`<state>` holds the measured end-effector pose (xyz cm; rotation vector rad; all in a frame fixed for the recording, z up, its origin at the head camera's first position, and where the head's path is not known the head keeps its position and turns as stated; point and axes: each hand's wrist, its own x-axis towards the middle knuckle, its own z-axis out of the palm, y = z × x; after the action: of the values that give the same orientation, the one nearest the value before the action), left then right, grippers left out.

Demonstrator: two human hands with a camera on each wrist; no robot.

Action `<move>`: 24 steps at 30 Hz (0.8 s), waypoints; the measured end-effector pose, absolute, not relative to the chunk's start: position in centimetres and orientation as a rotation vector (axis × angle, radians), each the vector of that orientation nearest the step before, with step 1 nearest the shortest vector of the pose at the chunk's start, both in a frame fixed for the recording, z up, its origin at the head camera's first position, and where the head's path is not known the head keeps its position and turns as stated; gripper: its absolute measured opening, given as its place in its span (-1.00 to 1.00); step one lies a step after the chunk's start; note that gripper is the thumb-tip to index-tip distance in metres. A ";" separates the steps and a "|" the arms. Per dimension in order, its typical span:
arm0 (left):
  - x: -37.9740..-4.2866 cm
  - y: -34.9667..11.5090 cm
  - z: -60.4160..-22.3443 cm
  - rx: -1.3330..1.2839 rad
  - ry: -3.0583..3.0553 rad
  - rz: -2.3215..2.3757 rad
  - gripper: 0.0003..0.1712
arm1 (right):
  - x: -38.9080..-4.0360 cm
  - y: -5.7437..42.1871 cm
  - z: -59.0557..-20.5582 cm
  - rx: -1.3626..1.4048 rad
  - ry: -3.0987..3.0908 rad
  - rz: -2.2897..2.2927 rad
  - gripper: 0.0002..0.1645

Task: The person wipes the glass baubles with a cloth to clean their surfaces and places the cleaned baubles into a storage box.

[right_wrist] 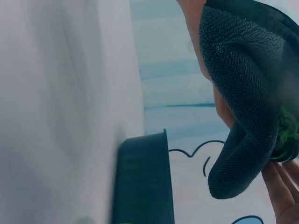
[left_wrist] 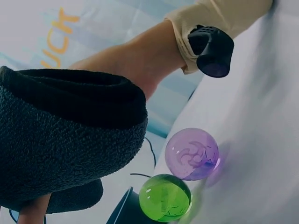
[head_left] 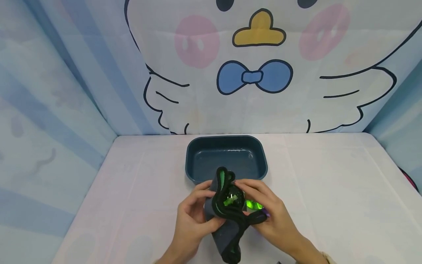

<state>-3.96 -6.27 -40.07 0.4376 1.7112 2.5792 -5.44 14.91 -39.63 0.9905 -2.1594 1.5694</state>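
Observation:
Both hands hold up a dark grey-blue cloth [head_left: 225, 234] with black edges, its folds wrapped about a glassy ball [head_left: 235, 196] with a green shape inside. My left hand [head_left: 194, 216] grips the cloth from the left, thumb across its front. On the other side, my right hand [head_left: 270, 209] has its fingertips at the ball's upper edge and its thumb at the lower edge. In the left wrist view the cloth's fuzzy side hides most of the hands. A see-through green ball [left_wrist: 165, 198] and a purple ball [left_wrist: 192, 154] lie side by side on the table below.
Behind the hands, a dark blue rectangular basin [head_left: 227, 139] stands at the back of the white-covered table [head_left: 148, 176]. A cartoon-printed curtain [head_left: 197, 95] rises behind the table. A small black device [left_wrist: 215, 51] sits at the other wrist's sleeve.

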 end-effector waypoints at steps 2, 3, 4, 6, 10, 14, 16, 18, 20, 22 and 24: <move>-4.0 -6.3 -40.0 0.449 1.701 2.586 -0.44 | -5.5 14.9 -39.6 1.043 -2.119 1.534 -0.36; -4.0 -6.3 -40.1 0.458 1.700 2.590 -0.44 | -5.5 14.9 -39.6 1.063 -2.106 1.505 -0.36; -4.0 -6.3 -40.1 0.461 1.700 2.591 -0.45 | -5.6 14.9 -39.6 1.078 -2.099 1.477 -0.35; -4.0 -6.3 -40.2 0.467 1.699 2.588 -0.45 | -5.6 15.0 -39.6 1.102 -2.103 1.437 -0.33; -4.0 -6.4 -40.3 0.464 1.700 2.581 -0.45 | -5.4 15.0 -39.5 1.091 -2.135 1.468 -0.36; -4.1 -6.5 -40.3 0.557 1.665 2.589 -0.45 | -5.0 15.2 -39.3 1.010 -2.264 1.625 -0.24; -4.1 -6.6 -40.3 0.599 1.648 2.592 -0.46 | -4.9 15.3 -39.1 0.966 -2.332 1.663 -0.19; -4.1 -6.6 -40.4 0.610 1.651 2.590 -0.46 | -4.9 15.3 -39.1 0.971 -2.348 1.672 -0.18; -4.1 -6.6 -40.4 0.586 1.667 2.585 -0.45 | -5.0 15.3 -39.1 0.983 -2.328 1.641 -0.17; -4.1 -6.6 -40.4 0.555 1.688 2.580 -0.45 | -5.1 15.2 -39.1 0.990 -2.277 1.596 -0.15; -4.1 -6.5 -40.4 0.527 1.703 2.577 -0.45 | -5.3 15.1 -39.1 0.993 -2.212 1.535 -0.21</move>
<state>-4.14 -6.53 -40.40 0.5274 1.7032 2.5772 -5.29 15.13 -39.10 0.9927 -2.2122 1.5350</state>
